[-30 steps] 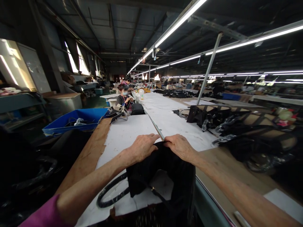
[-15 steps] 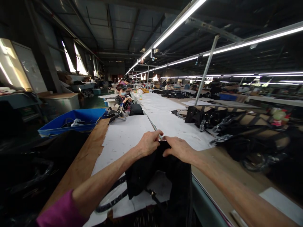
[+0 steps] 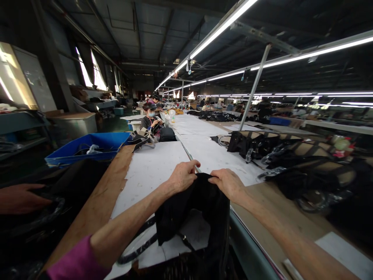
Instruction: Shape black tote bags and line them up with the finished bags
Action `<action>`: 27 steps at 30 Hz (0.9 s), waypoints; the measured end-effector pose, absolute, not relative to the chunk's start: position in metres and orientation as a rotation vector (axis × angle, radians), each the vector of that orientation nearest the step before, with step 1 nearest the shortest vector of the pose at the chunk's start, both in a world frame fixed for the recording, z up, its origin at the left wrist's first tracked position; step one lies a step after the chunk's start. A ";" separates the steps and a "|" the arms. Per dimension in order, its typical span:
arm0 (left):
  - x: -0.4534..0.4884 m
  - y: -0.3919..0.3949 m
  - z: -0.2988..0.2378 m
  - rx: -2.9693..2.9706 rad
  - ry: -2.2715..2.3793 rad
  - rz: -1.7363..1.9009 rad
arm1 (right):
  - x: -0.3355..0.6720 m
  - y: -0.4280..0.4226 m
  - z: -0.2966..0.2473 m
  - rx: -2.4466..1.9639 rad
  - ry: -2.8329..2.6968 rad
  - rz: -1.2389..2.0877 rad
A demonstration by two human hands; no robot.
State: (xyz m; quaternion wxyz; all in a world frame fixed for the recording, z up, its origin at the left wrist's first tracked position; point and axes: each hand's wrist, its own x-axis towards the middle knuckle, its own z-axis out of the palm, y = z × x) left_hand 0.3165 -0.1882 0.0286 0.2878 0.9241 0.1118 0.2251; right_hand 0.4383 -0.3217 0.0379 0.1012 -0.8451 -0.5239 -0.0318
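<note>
A black fabric bag (image 3: 215, 206) stands before me at the near end of the table, its far edge raised in an arch. My left hand (image 3: 183, 177) grips the left part of that edge, index finger stretched forward. To the right, my right hand (image 3: 229, 182) pinches the same edge between thumb and fingers. On the bag's left side a dark looped handle (image 3: 140, 249), shiny as if wrapped in plastic, lies on the white paper (image 3: 151, 167). The bag's lower part is dark and hard to make out.
At the far left, another person's hand (image 3: 23, 199) reaches over black bags. A blue bin (image 3: 87, 157) stands behind them. Several black bags (image 3: 317, 171) lie along the right. A person (image 3: 150, 121) sits farther up the table; a metal post (image 3: 256, 83) rises on the right.
My right hand has shifted slightly right along the bag's edge and closed on it; the bag's right side has moved inward. Another person's hand has appeared at the left.
</note>
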 end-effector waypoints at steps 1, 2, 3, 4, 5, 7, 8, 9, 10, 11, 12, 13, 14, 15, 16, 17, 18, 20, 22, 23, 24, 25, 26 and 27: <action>0.317 -0.188 0.029 2.467 0.301 0.591 | 0.439 -0.322 0.038 -2.509 -1.543 -0.103; 0.318 -0.189 0.029 2.465 0.305 0.579 | 0.439 -0.322 0.038 -2.522 -1.540 -0.113; 0.318 -0.189 0.029 2.461 0.311 0.567 | 0.438 -0.322 0.038 -2.533 -1.541 -0.126; 0.319 -0.189 0.030 2.455 0.318 0.561 | 0.437 -0.322 0.039 -2.543 -1.550 -0.141; 0.319 -0.189 0.030 2.448 0.324 0.561 | 0.436 -0.322 0.040 -2.552 -1.568 -0.154; 0.318 -0.190 0.030 2.438 0.338 0.570 | 0.432 -0.320 0.042 -2.564 -1.620 -0.180; 0.317 -0.190 0.029 2.436 0.347 0.575 | 0.430 -0.318 0.043 -2.564 -1.651 -0.183; 0.316 -0.191 0.029 2.436 0.354 0.578 | 0.429 -0.316 0.044 -2.556 -1.680 -0.176; 0.315 -0.192 0.029 2.435 0.361 0.580 | 0.427 -0.313 0.044 -2.536 -1.703 -0.162; 0.314 -0.193 0.029 2.433 0.368 0.581 | 0.427 -0.311 0.044 -2.510 -1.716 -0.142; 0.313 -0.194 0.029 2.428 0.372 0.584 | 0.426 -0.308 0.043 -2.479 -1.723 -0.123; 0.312 -0.196 0.028 2.421 0.379 0.593 | 0.426 -0.306 0.043 -2.453 -1.719 -0.105; 0.312 -0.197 0.029 2.409 0.389 0.614 | 0.425 -0.304 0.042 -2.438 -1.701 -0.097; 0.312 -0.198 0.029 2.392 0.403 0.653 | 0.425 -0.303 0.042 -2.431 -1.677 -0.089; 0.312 -0.199 0.031 2.368 0.421 0.711 | 0.425 -0.303 0.042 -2.422 -1.655 -0.080; 0.311 -0.199 0.032 2.334 0.440 0.787 | 0.424 -0.303 0.042 -2.410 -1.634 -0.062; 0.309 -0.198 0.035 2.287 0.459 0.869 | 0.423 -0.305 0.043 -2.389 -1.620 -0.036; 0.300 -0.195 0.040 2.170 0.496 1.007 | 0.420 -0.311 0.045 -2.330 -1.597 0.024; 0.281 -0.190 0.042 2.034 0.552 1.079 | 0.415 -0.319 0.047 -2.276 -1.548 0.054; 0.268 -0.188 0.041 1.966 0.589 1.096 | 0.413 -0.323 0.048 -2.257 -1.511 0.061; 0.253 -0.187 0.038 1.895 0.642 1.114 | 0.411 -0.327 0.049 -2.238 -1.482 0.062; 0.235 -0.187 0.032 1.831 0.697 1.133 | 0.410 -0.331 0.049 -2.220 -1.474 0.067; 0.216 -0.189 0.025 1.782 0.755 1.145 | 0.409 -0.333 0.049 -2.200 -1.494 0.073; 0.196 -0.194 0.015 1.718 0.840 1.156 | 0.408 -0.335 0.048 -2.183 -1.533 0.068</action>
